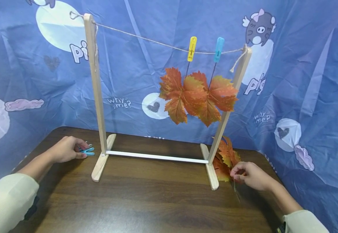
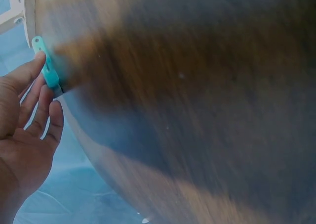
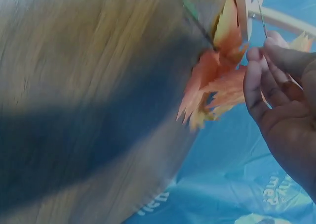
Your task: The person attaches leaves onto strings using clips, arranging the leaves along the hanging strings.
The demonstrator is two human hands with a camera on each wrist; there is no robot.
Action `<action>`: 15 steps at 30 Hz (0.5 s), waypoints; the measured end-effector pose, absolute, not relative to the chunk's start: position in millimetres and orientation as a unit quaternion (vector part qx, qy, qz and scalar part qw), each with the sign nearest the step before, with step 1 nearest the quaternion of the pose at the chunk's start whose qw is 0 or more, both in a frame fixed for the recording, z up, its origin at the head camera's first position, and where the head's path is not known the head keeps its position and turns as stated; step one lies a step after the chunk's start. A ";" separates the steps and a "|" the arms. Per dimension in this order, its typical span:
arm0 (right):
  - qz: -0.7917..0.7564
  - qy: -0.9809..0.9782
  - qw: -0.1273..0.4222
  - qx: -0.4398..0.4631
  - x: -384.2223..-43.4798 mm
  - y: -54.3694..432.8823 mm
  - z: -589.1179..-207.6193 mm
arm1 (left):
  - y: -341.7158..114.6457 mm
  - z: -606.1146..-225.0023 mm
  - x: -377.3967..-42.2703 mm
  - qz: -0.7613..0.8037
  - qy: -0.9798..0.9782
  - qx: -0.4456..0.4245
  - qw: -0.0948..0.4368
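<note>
At the far left of the table in the head view, my left hand point(image 1: 65, 150) pinches a blue clothespin point(image 1: 89, 151). The left wrist view shows the thumb on this clothespin point(image 2: 46, 66). Over on the right side, my right hand point(image 1: 254, 175) pinches the thin stem point(image 3: 262, 19) of an artificial autumn leaf. Orange and yellow leaves point(image 1: 225, 154) lie beside that hand, overlapping by the rack's right foot; which one the stem belongs to is hard to tell. Two more leaves point(image 1: 180, 94) hang from the string, one under a yellow clothespin point(image 1: 191, 49), one under a blue one.
A wooden rack point(image 1: 98, 94) with two posts stands between my hands, joined low down by a white rod point(image 1: 157, 157). Twine point(image 1: 145, 39) runs between the post tops. Blue printed cloth point(image 1: 145, 19) surrounds the brown table point(image 1: 145, 200). Something small lies beside the left clothespin.
</note>
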State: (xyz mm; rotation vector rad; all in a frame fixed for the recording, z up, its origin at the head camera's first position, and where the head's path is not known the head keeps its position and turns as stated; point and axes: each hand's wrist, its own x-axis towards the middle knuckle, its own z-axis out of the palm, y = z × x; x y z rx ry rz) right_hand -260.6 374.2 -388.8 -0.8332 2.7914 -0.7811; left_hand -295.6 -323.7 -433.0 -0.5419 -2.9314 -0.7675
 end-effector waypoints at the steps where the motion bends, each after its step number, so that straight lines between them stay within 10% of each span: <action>1: -0.267 0.922 0.068 -0.272 -260.1 371.6 -388.9 | -323.8 -432.9 -295.6 -0.248 -0.952 -0.176 0.031; 15: -0.350 0.900 0.063 -0.252 -259.1 342.6 -399.0 | -321.9 -436.3 -296.4 -0.239 -0.950 -0.195 0.051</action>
